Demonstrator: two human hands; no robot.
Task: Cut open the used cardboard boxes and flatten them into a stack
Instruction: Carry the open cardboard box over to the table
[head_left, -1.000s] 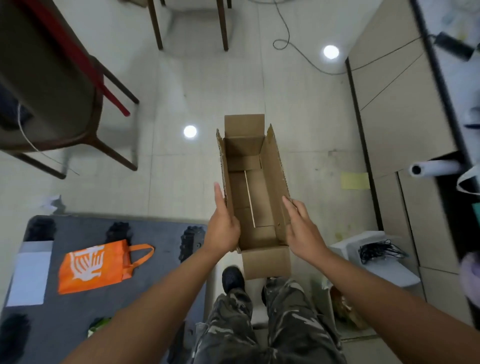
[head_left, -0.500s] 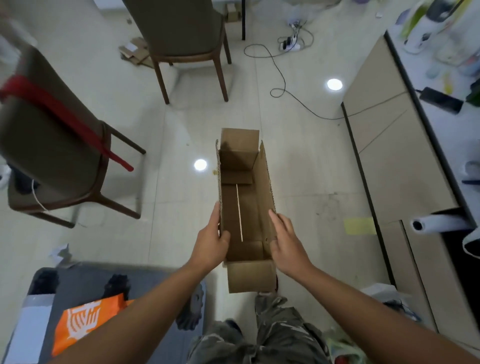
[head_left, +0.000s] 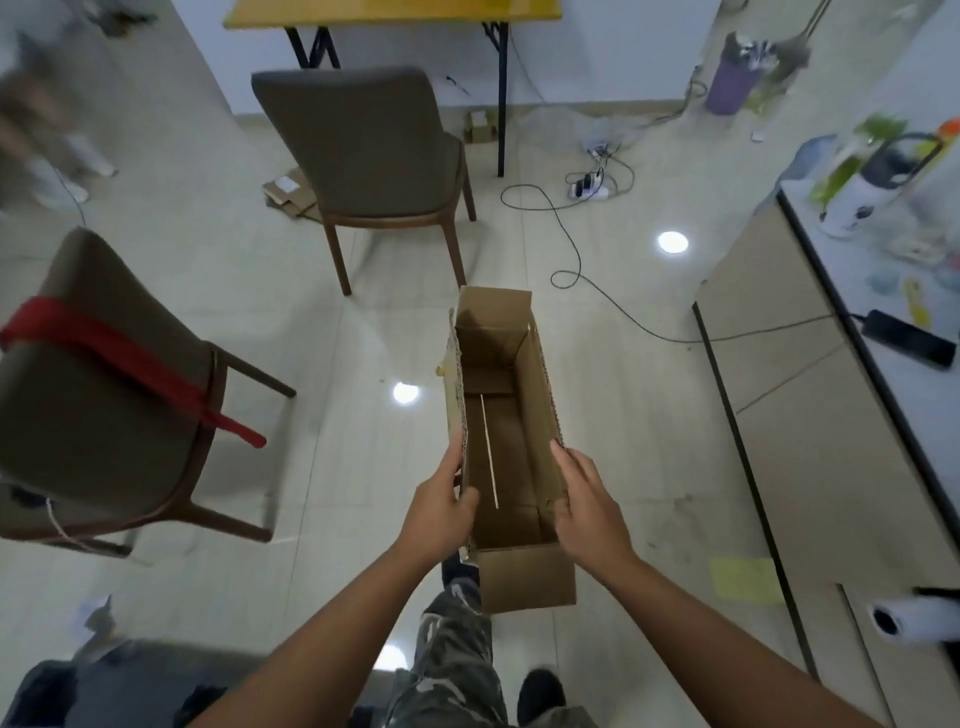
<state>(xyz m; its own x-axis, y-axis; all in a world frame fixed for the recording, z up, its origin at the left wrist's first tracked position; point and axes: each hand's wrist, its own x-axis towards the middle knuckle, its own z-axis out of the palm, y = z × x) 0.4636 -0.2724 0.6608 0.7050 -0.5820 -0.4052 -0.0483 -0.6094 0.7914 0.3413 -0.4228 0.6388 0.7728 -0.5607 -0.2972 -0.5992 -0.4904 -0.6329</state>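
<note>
Left hand (head_left: 440, 512) is gripping the cardboard box (head_left: 511, 447) left wall — thumb curled inside. Box is hanging open-topped above the floor (head_left: 322, 364), between both hands. Right hand (head_left: 589, 506) is pressing its right wall, fingers mostly straight.

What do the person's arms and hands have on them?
Nothing at all. Both arms are bare as far as the picture shows, with no sleeves in view. The left hand and right hand wear no gloves, and no watch, ring or bracelet shows.
</note>
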